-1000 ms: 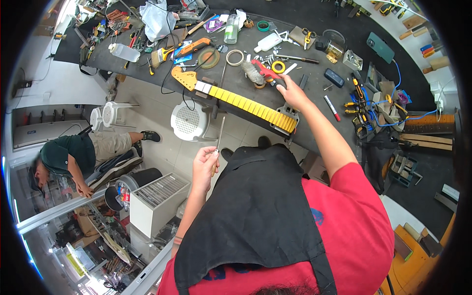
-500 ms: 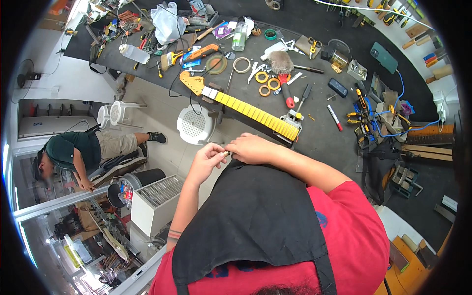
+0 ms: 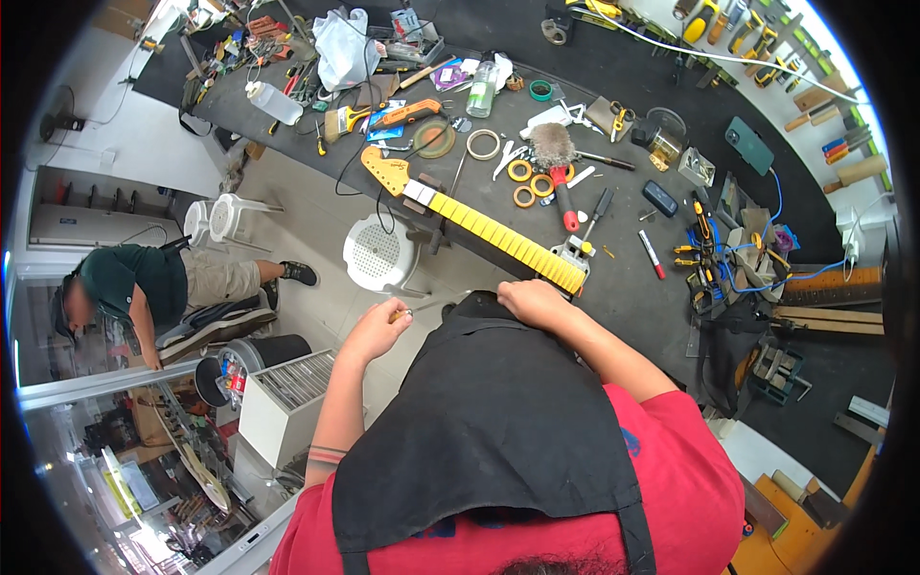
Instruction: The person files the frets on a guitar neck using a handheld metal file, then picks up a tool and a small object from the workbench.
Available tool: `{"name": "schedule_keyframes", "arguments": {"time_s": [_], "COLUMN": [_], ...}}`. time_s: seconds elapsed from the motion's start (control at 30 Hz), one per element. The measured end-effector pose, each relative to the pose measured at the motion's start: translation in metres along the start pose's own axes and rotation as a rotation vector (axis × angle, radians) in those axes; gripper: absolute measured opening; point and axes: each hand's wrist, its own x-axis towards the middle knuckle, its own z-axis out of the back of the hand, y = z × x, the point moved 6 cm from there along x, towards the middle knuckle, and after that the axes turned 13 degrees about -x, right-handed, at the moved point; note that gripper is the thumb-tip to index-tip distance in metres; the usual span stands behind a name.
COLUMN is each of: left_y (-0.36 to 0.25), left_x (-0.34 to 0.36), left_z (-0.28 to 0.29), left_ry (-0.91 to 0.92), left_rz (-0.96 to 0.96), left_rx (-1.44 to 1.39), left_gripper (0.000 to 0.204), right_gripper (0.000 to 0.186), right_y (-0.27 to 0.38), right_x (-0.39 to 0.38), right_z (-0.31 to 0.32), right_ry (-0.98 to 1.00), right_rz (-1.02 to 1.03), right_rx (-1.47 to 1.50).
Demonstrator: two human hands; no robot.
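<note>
A guitar neck [image 3: 498,238], its fingerboard covered in yellow strips between the frets, lies along the front edge of the dark workbench, headstock to the left. It rests on a support near the headstock and on a small metal holder [image 3: 575,251] at its right end. My left hand [image 3: 376,333] is raised over the floor, left of my black apron, with fingertips pinched on a small yellowish thing too small to name. Just in front of the neck's right end is my right hand [image 3: 537,305], at the apron's edge. Its fingers are curled, and anything inside them is hidden.
A brush with a red handle [image 3: 563,196], tape rolls [image 3: 524,196], a marker [image 3: 652,254] and a screwdriver [image 3: 601,206] lie behind the neck. Pliers [image 3: 704,230] cluster to the right. A white stool [image 3: 379,254] stands below the bench. Another person [image 3: 144,297] bends over at left.
My hands, together before, have come apart: the left moved left and a little down, the right moved right toward the neck's end. The view has shifted slightly.
</note>
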Motion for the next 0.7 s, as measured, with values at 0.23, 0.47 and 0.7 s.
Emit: {"name": "schedule_keyframes", "arguments": {"time_s": [0.23, 0.47, 0.7], "left_y": [0.025, 0.077, 0.133], "left_x": [-0.001, -0.022, -0.013], "left_z": [0.005, 0.025, 0.078], "left_ry": [-0.079, -0.160, -0.154], "left_rz": [-0.022, -0.103, -0.111], "left_rx": [-0.215, -0.439, -0.715], "left_gripper": [0.032, 0.029, 0.022], "right_gripper": [0.037, 0.064, 0.043], "right_y": [-0.012, 0.000, 0.003], "right_x": [0.053, 0.181, 0.219], "right_z": [-0.075, -0.122, -0.134], "right_ry": [0.110, 0.154, -0.077], "right_rz": [-0.211, -0.688, -0.790], "right_rx": [0.256, 0.919, 1.169]}}
